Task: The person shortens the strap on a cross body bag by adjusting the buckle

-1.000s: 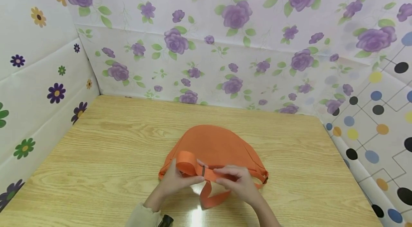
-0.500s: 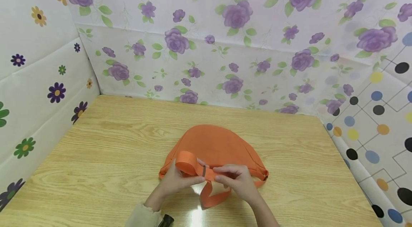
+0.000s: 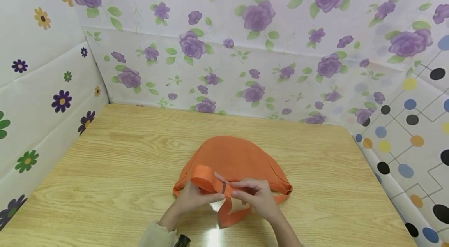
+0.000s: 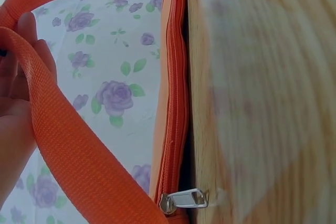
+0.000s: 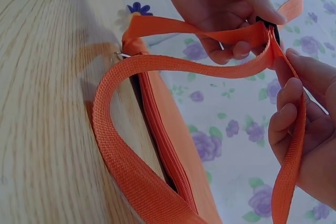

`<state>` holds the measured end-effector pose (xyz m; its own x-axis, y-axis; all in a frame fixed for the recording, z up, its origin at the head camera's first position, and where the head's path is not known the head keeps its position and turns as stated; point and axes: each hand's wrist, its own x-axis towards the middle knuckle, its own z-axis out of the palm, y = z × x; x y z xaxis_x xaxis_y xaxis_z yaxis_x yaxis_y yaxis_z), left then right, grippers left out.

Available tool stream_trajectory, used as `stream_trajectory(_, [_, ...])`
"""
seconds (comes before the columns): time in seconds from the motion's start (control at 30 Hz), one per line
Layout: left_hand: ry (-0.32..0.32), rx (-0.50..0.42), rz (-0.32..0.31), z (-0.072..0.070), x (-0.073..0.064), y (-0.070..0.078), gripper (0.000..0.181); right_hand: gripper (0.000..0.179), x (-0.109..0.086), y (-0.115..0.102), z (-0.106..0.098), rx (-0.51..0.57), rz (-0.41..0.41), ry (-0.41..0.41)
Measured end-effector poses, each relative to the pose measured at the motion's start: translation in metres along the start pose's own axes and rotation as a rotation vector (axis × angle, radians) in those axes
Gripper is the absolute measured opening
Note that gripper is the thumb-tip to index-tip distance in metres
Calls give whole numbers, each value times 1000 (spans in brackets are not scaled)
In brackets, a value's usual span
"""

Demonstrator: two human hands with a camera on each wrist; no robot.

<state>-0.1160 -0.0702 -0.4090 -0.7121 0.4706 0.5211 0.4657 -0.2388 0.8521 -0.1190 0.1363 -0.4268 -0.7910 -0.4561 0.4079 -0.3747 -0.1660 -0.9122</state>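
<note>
An orange half-moon waist bag (image 3: 231, 157) lies on the table, its zipper (image 4: 177, 77) side towards me. Over its near edge, my left hand (image 3: 189, 200) holds the orange webbing strap (image 3: 228, 219) at a dark slider buckle (image 3: 224, 187), thumb in front and fingers behind. A loop of strap stands up left of the buckle. Just right of the buckle, my right hand (image 3: 261, 202) pinches the strap between thumb and fingers. Another length of webbing hangs below in a loose curve. In the right wrist view, the strap threads through the buckle (image 5: 269, 23) between both hands.
The wood-grain table (image 3: 133, 153) extends around the bag. White floral sheeting (image 3: 224, 44) rises behind it, with patterned sheets at both sides. A small black object (image 3: 182, 240) shows by the left sleeve (image 3: 158, 235). A metal zipper pull (image 4: 188, 199) hangs from the bag.
The buckle has shifted slightly right, closer to my right fingertips, and less strap shows between them. The bag stays put.
</note>
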Motion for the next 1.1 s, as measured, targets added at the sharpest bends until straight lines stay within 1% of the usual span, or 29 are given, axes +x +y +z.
stream_trajectory(0.1, [-1,3,-55,2,0,1,24,19,1,0,2,1,-2,-6])
stream_trajectory(0.17, [2,5,-79,3,-1,0,24,19,1,-1,3,-4,0,-5])
stream_trajectory(0.23, [3,9,-88,3,-1,-3,24,19,2,-1,3,-7,-3,-4])
stream_trajectory(0.3, [5,8,-76,2,-2,-8,26,18,2,-1,4,-14,-13,-3])
stream_trajectory(0.37, [-2,12,-67,1,-4,-14,27,16,3,-1,5,-16,6,5])
stream_trajectory(0.47, [-17,17,-40,0,-6,-22,28,14,3,0,5,-27,10,5])
stream_trajectory(0.53, [-27,26,-17,0,-7,-25,28,13,3,1,6,-31,12,3])
stream_trajectory(0.6, [-28,22,-6,0,-8,-26,28,13,3,2,6,-35,1,-3])
stream_trajectory(0.7, [-18,24,-2,2,-6,-18,26,14,2,1,7,-28,24,-1])
stream_trajectory(0.83, [1,7,-57,4,-3,-4,23,15,1,1,7,-31,50,8])
stream_trajectory(0.93, [7,0,-87,4,-2,-1,23,15,1,1,7,-38,74,19])
stream_trajectory(1.1, [9,9,-113,4,-2,0,22,15,1,2,6,-41,98,16])
